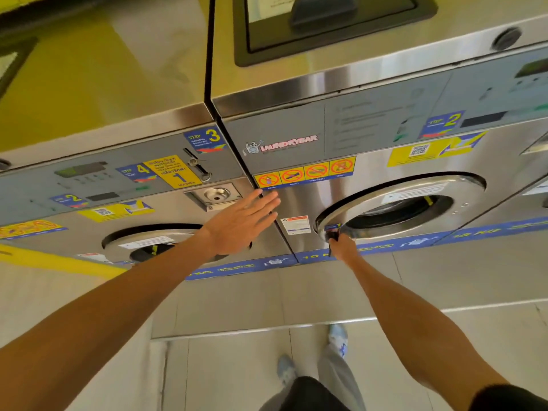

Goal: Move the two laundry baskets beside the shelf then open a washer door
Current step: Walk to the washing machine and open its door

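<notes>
A steel washer (302, 200) fills the middle and right of the head view. Its round door (394, 203), with a metal rim and dark glass, looks shut or barely ajar. My right hand (344, 247) is closed on the black door handle (332, 234) at the door's lower left edge. My left hand (243, 223) is flat with fingers spread against the front panels, over the seam between this washer and the washer to its left (89, 209). No laundry basket or shelf is in view.
The left washer has its own round door (154, 241), partly hidden by my left forearm. A third machine (533, 197) stands at the far right. Blue sticker strips run along the washer bases. A raised tiled step (267, 327) lies between my feet (338, 336) and the machines.
</notes>
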